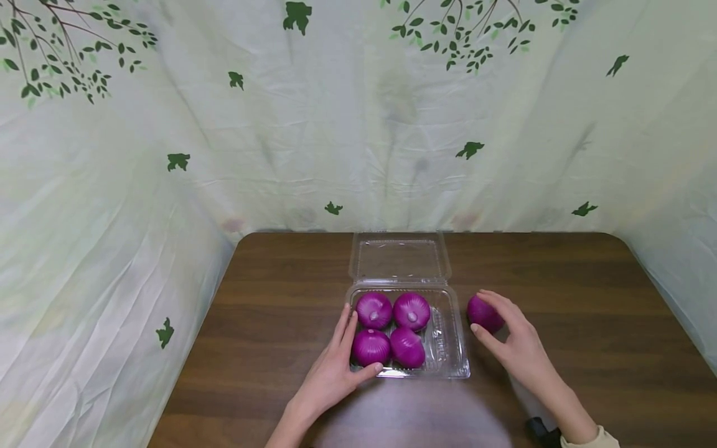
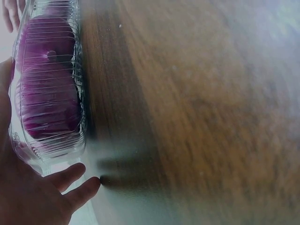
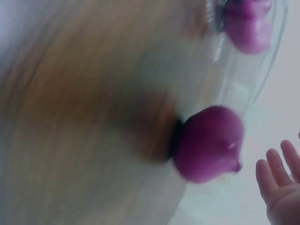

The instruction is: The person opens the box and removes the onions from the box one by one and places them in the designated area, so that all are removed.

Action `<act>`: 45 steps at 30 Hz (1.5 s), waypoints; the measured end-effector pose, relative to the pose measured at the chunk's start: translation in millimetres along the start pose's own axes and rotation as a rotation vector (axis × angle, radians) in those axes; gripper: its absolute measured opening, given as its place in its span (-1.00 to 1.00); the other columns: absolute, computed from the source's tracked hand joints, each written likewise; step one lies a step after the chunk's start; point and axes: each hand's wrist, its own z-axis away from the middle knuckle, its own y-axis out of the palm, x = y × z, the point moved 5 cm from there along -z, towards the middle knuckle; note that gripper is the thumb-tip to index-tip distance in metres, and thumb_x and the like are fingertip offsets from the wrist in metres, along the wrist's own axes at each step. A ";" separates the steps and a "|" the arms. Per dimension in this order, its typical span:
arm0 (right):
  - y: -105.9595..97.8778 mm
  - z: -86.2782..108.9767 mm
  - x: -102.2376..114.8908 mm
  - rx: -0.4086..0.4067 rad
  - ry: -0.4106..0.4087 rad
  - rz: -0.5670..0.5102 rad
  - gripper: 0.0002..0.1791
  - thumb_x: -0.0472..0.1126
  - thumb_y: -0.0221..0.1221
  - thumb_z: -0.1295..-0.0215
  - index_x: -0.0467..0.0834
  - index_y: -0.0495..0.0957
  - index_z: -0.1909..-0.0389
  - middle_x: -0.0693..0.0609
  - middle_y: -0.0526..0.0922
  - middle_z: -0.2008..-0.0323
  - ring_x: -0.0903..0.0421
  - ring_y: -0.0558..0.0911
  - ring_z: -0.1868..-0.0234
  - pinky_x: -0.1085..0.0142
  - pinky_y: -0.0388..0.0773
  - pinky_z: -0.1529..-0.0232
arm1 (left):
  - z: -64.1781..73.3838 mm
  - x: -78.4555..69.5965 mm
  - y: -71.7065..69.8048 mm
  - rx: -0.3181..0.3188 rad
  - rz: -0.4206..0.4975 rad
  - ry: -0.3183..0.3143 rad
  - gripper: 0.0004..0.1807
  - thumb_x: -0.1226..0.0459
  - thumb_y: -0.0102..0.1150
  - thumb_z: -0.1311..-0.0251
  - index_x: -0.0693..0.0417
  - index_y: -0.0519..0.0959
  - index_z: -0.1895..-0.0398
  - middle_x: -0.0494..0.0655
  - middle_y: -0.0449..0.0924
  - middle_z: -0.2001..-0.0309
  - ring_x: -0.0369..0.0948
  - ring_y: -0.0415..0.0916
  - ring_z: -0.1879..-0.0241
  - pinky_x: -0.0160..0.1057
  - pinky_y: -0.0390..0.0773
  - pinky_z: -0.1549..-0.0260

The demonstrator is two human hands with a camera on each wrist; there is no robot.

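A clear plastic clamshell container [image 1: 439, 330] lies on the table with its lid [image 1: 400, 258] folded back, away from me. Four red onions [image 1: 411, 311] sit in it in two rows toward its left side. My left hand [image 1: 336, 367] touches the container's left side and front corner, fingers fairly straight, thumb at the front rim. To the right of the container, one loose red onion [image 1: 483, 314] stands on the table. My right hand [image 1: 521, 348] hovers over it with thumb and fingers spread. In the right wrist view, a gap shows between those fingers and the onion [image 3: 208, 144].
The brown wooden table [image 1: 280, 292] has rounded far corners. A pale cloth [image 1: 358, 124] printed with leaves hangs behind it and along both sides. Inside the container, the right-hand strip of its floor shows beside the onions. A dark band [image 1: 543, 432] sits at my right wrist.
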 end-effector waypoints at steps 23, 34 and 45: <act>65.7 13.7 51.7 0.265 -0.030 -0.167 -0.38 -0.05 0.36 -0.23 -0.01 0.44 -0.31 0.09 0.43 -0.31 0.08 0.41 -0.30 0.02 0.49 -0.13 | -1.3 -0.6 1.1 -0.001 0.017 0.010 0.17 -0.27 0.28 -0.08 -0.13 -0.16 -0.60 -0.26 -0.43 -0.58 0.12 0.21 -0.36 0.21 0.41 -0.11; 92.2 16.9 61.0 0.342 -0.019 -0.117 -0.37 0.01 0.37 -0.21 0.07 0.45 -0.31 0.11 0.37 -0.37 0.05 0.33 -0.37 -0.06 0.35 -0.24 | -0.3 -0.2 3.3 0.010 0.017 0.003 0.16 -0.29 0.26 -0.08 -0.12 -0.16 -0.60 -0.28 -0.44 -0.58 0.16 0.25 -0.33 0.24 0.42 -0.09; 104.9 9.6 62.3 0.360 0.045 -0.009 -0.33 -0.05 0.40 -0.16 -0.03 0.45 -0.30 0.09 0.48 -0.26 0.07 0.49 -0.22 0.04 0.47 -0.16 | 0.4 1.5 1.6 0.006 0.009 -0.010 0.17 -0.29 0.26 -0.07 -0.14 -0.15 -0.60 -0.30 -0.45 -0.58 0.16 0.26 -0.32 0.26 0.41 -0.09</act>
